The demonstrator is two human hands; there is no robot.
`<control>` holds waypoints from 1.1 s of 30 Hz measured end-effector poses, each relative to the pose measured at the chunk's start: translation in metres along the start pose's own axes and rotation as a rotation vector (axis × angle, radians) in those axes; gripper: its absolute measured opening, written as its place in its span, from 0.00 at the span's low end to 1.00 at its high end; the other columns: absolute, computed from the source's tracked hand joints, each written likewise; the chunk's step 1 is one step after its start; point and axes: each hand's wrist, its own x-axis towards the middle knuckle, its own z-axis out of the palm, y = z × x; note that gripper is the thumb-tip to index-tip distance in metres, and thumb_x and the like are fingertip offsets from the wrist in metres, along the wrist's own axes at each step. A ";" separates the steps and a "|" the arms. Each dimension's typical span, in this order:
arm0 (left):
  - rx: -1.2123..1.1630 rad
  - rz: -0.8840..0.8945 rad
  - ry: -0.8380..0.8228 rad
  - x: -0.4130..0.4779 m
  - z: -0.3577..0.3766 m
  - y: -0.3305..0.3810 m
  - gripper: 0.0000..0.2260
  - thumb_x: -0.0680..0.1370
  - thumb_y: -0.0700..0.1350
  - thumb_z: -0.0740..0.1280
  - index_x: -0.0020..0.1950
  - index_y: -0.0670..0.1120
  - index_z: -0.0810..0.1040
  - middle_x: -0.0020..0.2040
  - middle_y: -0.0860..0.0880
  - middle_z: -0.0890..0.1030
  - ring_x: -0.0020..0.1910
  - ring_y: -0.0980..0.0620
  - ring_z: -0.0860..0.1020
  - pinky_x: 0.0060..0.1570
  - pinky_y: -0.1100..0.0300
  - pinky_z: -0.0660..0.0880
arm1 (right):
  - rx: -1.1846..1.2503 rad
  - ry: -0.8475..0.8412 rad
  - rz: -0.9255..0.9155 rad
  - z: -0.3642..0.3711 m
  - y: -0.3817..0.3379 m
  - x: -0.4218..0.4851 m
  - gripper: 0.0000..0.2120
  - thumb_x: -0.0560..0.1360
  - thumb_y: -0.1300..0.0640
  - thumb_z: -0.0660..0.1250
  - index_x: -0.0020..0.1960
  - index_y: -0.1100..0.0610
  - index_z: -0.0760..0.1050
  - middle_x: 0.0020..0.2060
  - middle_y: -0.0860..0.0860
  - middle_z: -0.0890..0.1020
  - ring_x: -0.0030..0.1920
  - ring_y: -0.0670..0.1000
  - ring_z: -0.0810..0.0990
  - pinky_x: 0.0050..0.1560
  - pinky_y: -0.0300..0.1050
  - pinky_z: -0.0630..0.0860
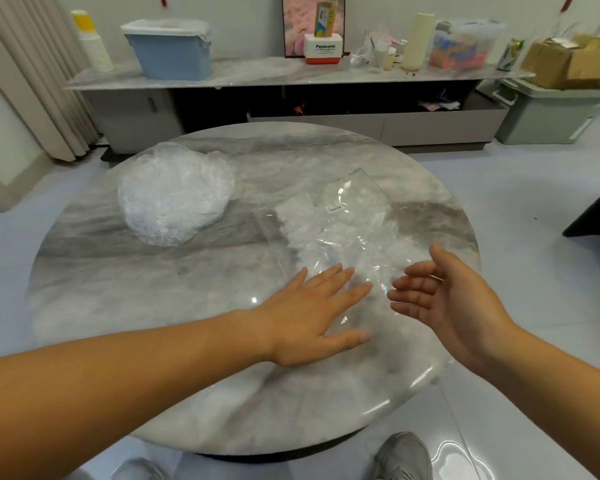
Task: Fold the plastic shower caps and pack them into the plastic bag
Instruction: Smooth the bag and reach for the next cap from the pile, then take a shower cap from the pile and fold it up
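**Both hands at the plastic bag on the round marble worktop**

You are looking down at a round grey-and-white marble worktop (118, 306). A clear plastic bag (343, 237) is lying flat on it, and everything below is placed relative to that bag.

The bag is stretching from the middle of the worktop toward its near right edge, with its near end reaching over that edge. A small white barcode label (334, 207) is showing on its far part. Crumpled white-clear shower caps (312, 223) are sitting inside the bag, showing through the film.

Your left hand (312, 313) is lying palm down on the bag's near left part, with the fingers spread flat and pressing on the film; this grip is wide apart, pinching nothing. Your right hand (444, 299) is hovering just right of your left hand, above the bag's near right part, palm turned to the left, fingers loosely spread and slightly curled. It is holding nothing, and whether its fingertips are touching the film is not clear.

To the left of the bag and well apart from it, a loose heap of unfolded shower caps (174, 195) is resting on the worktop.

Beyond the bag, past the worktop's far edge, a low cabinet with a marble top (257, 74) is standing against the wall, carrying a blue bin (170, 53) and other clutter.
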 end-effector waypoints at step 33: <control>-0.050 -0.746 0.040 -0.073 -0.023 -0.230 0.34 0.78 0.72 0.45 0.82 0.60 0.45 0.83 0.45 0.43 0.81 0.42 0.42 0.78 0.40 0.50 | -0.955 -0.583 -0.338 0.216 0.032 0.096 0.21 0.82 0.40 0.58 0.47 0.56 0.78 0.42 0.52 0.81 0.44 0.50 0.79 0.52 0.49 0.75</control>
